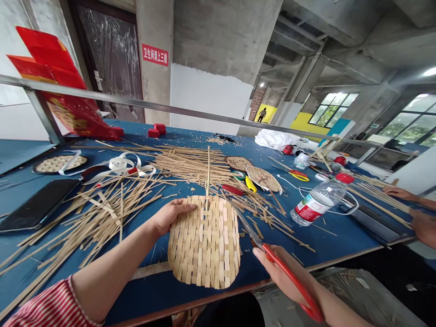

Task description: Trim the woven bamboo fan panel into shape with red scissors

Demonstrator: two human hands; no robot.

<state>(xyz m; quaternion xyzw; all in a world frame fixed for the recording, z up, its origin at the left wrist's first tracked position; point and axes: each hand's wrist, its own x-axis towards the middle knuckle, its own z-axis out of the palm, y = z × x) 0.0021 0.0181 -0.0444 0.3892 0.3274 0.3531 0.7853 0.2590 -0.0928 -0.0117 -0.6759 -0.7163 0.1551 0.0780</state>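
My left hand (175, 213) grips a woven bamboo panel (204, 247) by its upper left edge, thumb on the front. The panel has rounded corners and is held up over the table's near edge. A thin bamboo strip (208, 177) sticks up from the top middle of its weave. In my right hand (277, 268) is a pair of scissors (289, 277) with red handles. Their blades point up and left, close to the panel's right edge; whether they touch it I cannot tell. Loose bamboo strips (112, 213) lie in a heap to the left.
A plastic water bottle (318, 200) stands tilted-looking at right. Beyond the panel lie a red-handled tool (233, 189), a yellow cutter (251, 184) and woven fans (264, 178). A black phone (39, 202) rests at left. Another person's hands (405, 195) hold strips at far right.
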